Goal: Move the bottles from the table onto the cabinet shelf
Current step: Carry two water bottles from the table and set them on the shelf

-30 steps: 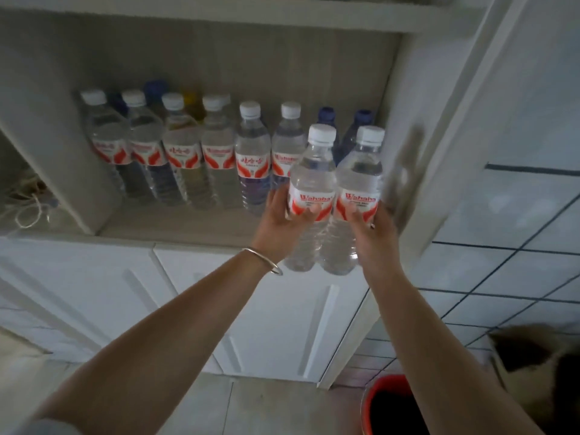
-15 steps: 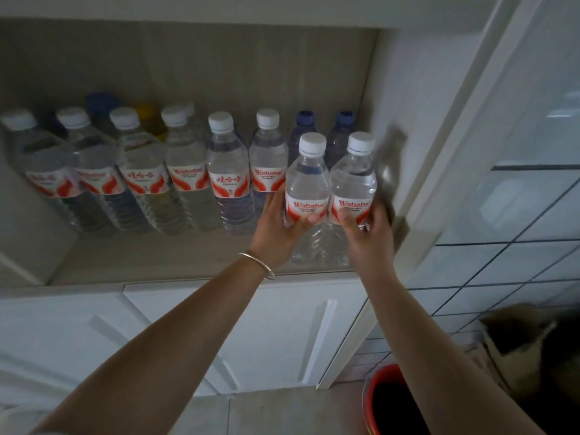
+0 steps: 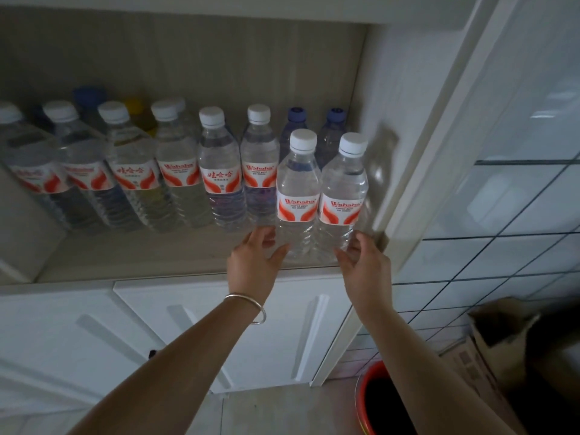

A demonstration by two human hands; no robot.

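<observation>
Two clear water bottles with white caps and red-and-white labels stand upright side by side at the front right of the cabinet shelf (image 3: 157, 259): the left bottle (image 3: 297, 196) and the right bottle (image 3: 343, 199). My left hand (image 3: 254, 262) hovers just left of the left bottle's base, fingers spread, holding nothing. My right hand (image 3: 365, 265) is just below and right of the right bottle's base, fingers apart. A row of several similar bottles (image 3: 219, 171) stands behind and to the left, with blue-capped bottles (image 3: 296, 127) at the back.
The cabinet's white side wall (image 3: 386, 105) is close to the right bottle. White doors (image 3: 282, 334) lie below the shelf. A red bin (image 3: 376, 403) and a cardboard box (image 3: 489, 350) stand on the floor at lower right, by a tiled wall (image 3: 502, 230).
Both hands carried the two bottles onto the shelf, set them down at the front right and let go; the hands have drawn back and opened.
</observation>
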